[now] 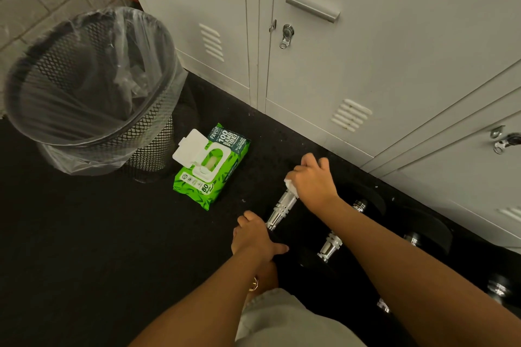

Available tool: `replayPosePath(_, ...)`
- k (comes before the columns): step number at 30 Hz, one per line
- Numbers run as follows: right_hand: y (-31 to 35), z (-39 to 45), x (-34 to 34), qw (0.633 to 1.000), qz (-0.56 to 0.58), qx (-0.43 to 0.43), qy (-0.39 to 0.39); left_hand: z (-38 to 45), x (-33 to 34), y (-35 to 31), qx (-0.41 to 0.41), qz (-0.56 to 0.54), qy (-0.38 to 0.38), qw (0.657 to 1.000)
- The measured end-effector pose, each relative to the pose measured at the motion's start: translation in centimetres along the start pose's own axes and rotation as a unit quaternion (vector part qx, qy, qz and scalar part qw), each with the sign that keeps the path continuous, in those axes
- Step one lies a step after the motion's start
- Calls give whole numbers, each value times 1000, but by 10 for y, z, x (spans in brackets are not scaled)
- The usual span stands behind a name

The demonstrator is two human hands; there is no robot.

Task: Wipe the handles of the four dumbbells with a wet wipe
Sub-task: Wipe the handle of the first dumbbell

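Pale grey metal lockers [366,51] fill the top right, and a black mesh wastebasket with a clear plastic liner [93,90] sits upper left on the black rubber floor [70,234]. Dead centre is a green wet-wipe pack [211,166], lid flipped open. Lower middle: the black dumbbell with a chrome handle [282,210]. Left hand [253,236] grip is clenched on its near end, right hand [313,177] grip grasping a white wipe [290,184] around the far end.
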State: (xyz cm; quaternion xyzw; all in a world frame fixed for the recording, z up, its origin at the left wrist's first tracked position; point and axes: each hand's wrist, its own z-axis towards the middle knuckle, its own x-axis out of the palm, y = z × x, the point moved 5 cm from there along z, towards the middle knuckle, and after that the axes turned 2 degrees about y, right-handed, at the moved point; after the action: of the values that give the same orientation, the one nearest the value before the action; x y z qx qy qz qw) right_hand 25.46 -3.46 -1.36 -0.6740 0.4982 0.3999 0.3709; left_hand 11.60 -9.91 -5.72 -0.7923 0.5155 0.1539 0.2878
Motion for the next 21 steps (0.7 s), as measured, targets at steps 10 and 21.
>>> replayPosePath(10, 18, 0, -2, 998, -16, -55, 36, -1, 0, 0, -6, 11, -5, 1000)
replayPosePath(21, 39, 7, 8, 990, -19, -122, 73, -1, 0, -1, -10, 20, 1, 1000)
